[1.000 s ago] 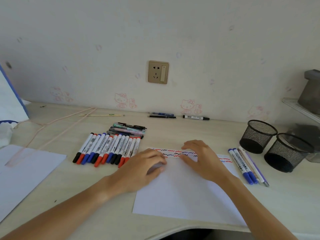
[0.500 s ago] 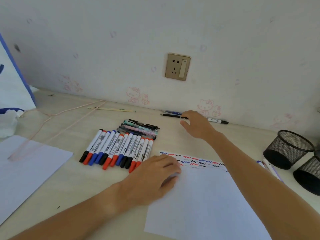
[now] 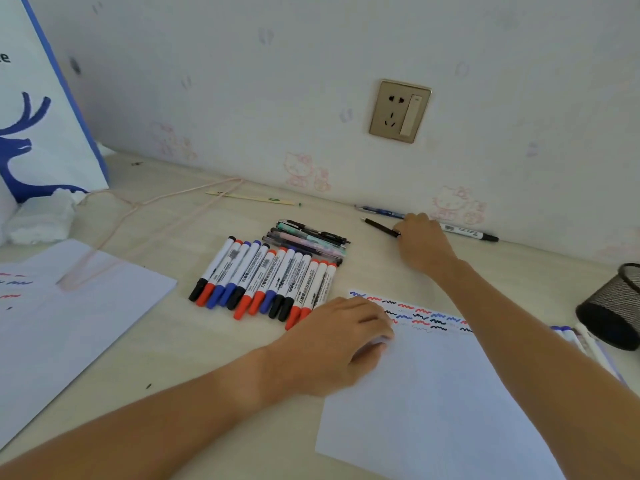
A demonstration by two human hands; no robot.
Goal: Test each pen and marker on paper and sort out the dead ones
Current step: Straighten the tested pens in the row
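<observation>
Where desk [image 3: 145, 344] meets wall [image 3: 311, 81], right hand [image 3: 424, 245] gripping black pen [image 3: 380, 227], left hand [image 3: 332, 344] flat on paper [image 3: 436, 403].

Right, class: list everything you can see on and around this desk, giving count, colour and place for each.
whiteboard markers: twelve, red, blue and black caps, row at desk centre
pens: several, black and pastel, behind that row
test paper: one, white with coloured squiggles, front right
second sheet: one, white, front left
black pen: one, by the wall
blue pen: one, at the wall
white marker: one, black cap, at the wall
mesh cup: one, black, right edge
wall socket: one, gold
bag: one, white and blue, left
left hand: pressing test paper
right hand: on black pen
</observation>
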